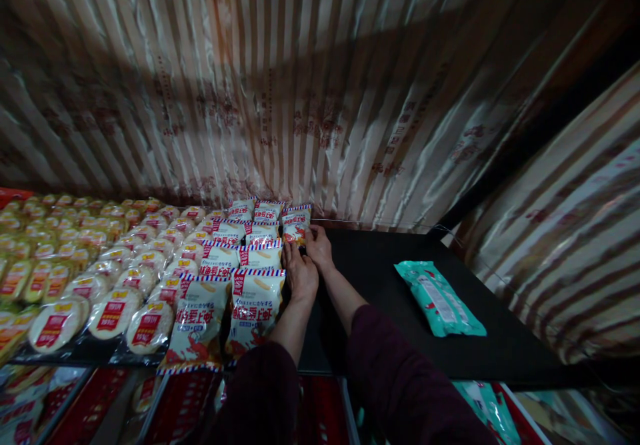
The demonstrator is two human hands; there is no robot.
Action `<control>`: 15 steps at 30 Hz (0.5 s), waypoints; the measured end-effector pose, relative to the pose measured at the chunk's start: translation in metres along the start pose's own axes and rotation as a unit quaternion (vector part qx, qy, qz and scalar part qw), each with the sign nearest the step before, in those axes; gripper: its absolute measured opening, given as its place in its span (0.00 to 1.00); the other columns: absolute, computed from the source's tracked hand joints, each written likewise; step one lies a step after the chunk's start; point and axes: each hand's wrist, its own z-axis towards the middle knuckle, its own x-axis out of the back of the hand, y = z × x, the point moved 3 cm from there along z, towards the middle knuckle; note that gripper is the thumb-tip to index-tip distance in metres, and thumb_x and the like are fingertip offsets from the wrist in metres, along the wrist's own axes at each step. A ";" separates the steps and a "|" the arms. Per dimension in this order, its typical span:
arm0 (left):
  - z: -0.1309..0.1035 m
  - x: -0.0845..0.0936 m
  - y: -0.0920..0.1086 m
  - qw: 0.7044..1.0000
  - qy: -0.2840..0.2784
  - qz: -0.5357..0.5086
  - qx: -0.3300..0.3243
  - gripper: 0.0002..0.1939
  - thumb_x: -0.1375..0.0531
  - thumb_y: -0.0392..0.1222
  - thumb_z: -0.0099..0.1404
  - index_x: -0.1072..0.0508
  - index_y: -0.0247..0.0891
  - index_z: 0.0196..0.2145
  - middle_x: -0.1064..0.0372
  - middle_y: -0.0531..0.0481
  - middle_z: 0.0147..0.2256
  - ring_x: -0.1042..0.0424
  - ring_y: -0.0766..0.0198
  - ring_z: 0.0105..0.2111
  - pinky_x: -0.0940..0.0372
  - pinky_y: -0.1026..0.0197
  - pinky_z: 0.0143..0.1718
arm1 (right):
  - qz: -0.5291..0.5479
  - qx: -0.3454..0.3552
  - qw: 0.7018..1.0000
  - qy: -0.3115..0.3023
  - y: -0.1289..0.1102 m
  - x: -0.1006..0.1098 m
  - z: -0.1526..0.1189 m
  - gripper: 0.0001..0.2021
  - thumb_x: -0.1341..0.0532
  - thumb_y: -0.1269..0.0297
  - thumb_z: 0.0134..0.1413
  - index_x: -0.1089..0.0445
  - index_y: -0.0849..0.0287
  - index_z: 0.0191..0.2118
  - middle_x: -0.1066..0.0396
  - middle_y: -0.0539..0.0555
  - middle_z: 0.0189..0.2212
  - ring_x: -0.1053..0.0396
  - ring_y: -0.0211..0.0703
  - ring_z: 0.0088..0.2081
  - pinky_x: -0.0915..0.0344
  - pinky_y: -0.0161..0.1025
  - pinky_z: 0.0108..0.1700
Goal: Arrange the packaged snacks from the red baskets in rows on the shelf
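A small snack bag (297, 224) with a striped top edge and red lettering stands upright at the back, at the right end of its row. My right hand (319, 248) grips its lower right side with curled fingers. Close beside it, my left hand (301, 273) has its fingers at the bag's lower left edge; some fingertips are hidden. Matching snack bags stand in rows just to the left, with a large front bag (255, 308) near my left wrist and another front bag (197, 318) beside it.
Round packaged crackers (113, 315) fill rows farther left, followed by yellow packaged snacks (37, 278). A teal packet (440, 298) lies flat on the black shelf (370, 258) to the right. Striped, wrinkled sheeting (320, 98) hangs behind. Boxes with more packets sit below the front edge.
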 end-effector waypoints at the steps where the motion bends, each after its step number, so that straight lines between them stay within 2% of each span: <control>1: 0.000 0.000 0.000 1.000 -0.001 -0.003 0.001 0.26 0.52 0.31 0.61 0.36 0.28 0.57 0.52 0.39 0.64 0.58 0.56 0.66 0.61 0.56 0.66 | -0.027 0.003 1.000 -0.004 -0.002 0.001 -0.002 0.15 0.47 0.58 0.58 0.34 0.56 0.48 0.25 0.56 0.40 0.27 0.45 0.42 0.34 0.41 0.46; 6: 0.005 -0.001 -0.005 1.000 0.006 -0.024 -0.014 0.27 0.52 0.30 0.61 0.36 0.31 0.58 0.50 0.41 0.64 0.56 0.57 0.66 0.59 0.54 0.66 | -0.116 0.032 0.993 -0.008 -0.006 0.001 -0.006 0.18 0.48 0.56 0.59 0.32 0.57 0.50 0.28 0.59 0.44 0.30 0.48 0.46 0.36 0.44 0.49; 10: 0.010 -0.004 -0.009 0.999 0.010 -0.033 -0.012 0.28 0.51 0.30 0.60 0.37 0.34 0.59 0.47 0.44 0.63 0.55 0.58 0.65 0.59 0.54 0.66 | -0.118 0.047 0.992 -0.002 -0.002 -0.001 -0.005 0.19 0.47 0.56 0.58 0.32 0.57 0.51 0.28 0.59 0.45 0.30 0.48 0.46 0.36 0.44 0.50; 15: 0.012 -0.003 -0.008 1.000 0.008 -0.018 -0.006 0.27 0.51 0.30 0.60 0.36 0.32 0.58 0.49 0.42 0.64 0.55 0.57 0.65 0.60 0.55 0.66 | -0.117 0.061 0.991 -0.027 -0.001 -0.001 -0.005 0.20 0.47 0.57 0.58 0.32 0.57 0.53 0.27 0.59 0.47 0.29 0.49 0.47 0.36 0.44 0.51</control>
